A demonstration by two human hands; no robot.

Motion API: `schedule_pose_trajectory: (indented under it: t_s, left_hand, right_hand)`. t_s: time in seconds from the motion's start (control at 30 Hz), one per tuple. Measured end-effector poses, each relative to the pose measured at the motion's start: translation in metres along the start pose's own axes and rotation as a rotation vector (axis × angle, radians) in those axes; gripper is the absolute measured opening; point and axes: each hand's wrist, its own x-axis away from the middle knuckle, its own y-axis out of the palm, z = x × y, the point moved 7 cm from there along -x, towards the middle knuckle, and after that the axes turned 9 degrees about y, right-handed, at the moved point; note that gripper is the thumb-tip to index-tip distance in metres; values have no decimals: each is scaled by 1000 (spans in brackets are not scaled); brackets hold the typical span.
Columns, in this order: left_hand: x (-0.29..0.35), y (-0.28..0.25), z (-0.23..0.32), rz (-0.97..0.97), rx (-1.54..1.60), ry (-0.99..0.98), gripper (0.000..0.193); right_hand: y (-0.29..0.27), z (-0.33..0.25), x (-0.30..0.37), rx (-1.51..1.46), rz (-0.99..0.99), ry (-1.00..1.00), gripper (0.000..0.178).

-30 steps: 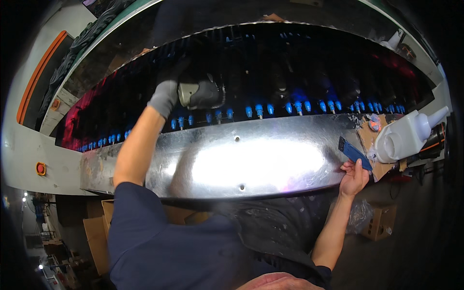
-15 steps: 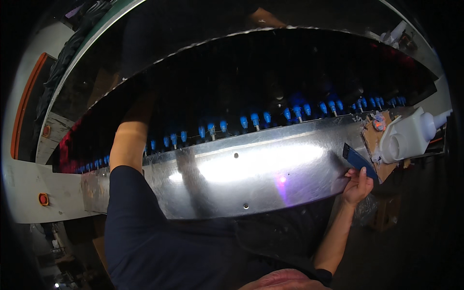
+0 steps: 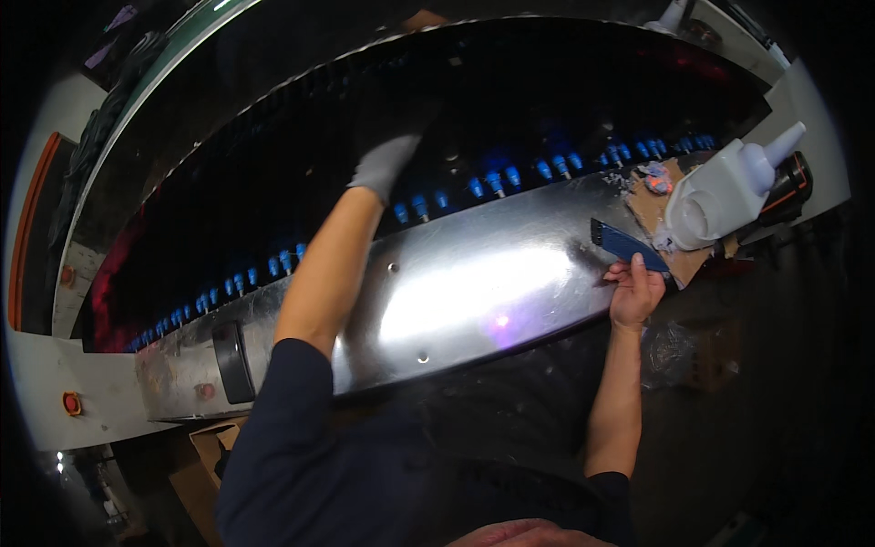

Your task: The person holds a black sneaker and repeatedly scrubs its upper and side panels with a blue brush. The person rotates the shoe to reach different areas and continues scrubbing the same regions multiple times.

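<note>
My left hand (image 3: 390, 164), in a grey glove, reaches over the row of blue-capped fittings (image 3: 495, 182) into the dark glossy recess (image 3: 273, 182). Its fingers fade into the black, so their pose is hidden. At the right, my bare right hand (image 3: 636, 290) grips a flat blue tool with a dark end (image 3: 629, 244) between thumb and fingers. That tool is held above the shiny metal ledge (image 3: 474, 296), close to a piece of cardboard (image 3: 685, 272).
A white plastic bottle with a spout (image 3: 715, 201) lies tilted on the ledge's right end, by a black-and-orange object (image 3: 791, 184) and crumpled scraps (image 3: 654, 182). A black curved piece (image 3: 232, 362) rests on the left part. A red button (image 3: 71, 403) sits at far left.
My left arm has swung rightward, and its gloved hand now shows over the recess. The view has shifted, uncovering the black piece at left. My right hand still holds the blue tool.
</note>
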Motion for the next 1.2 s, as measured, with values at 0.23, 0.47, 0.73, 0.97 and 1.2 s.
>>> schedule_pose_trajectory:
  t_s: [0.23, 0.47, 0.73, 0.97, 1.2]
  left_hand:
    - [20, 16, 22, -243, 114, -91, 55]
    - [98, -24, 41, -662, 802, -149, 77]
    - [142, -70, 207, -691, -46, 1036, 71]
    - [185, 15, 228, -893, -339, 994, 103]
    - [107, 36, 213, -1064, -269, 692, 112]
  right_hand:
    - [1, 5, 8, -24, 28, -9, 23]
    - [-6, 6, 8, -216, 13, 20, 22]
    - [-37, -46, 18, -192, 102, -28, 23]
    - [-54, -80, 5, -144, 142, -33, 20]
    - [-86, -119, -5, 131, 251, -177, 16]
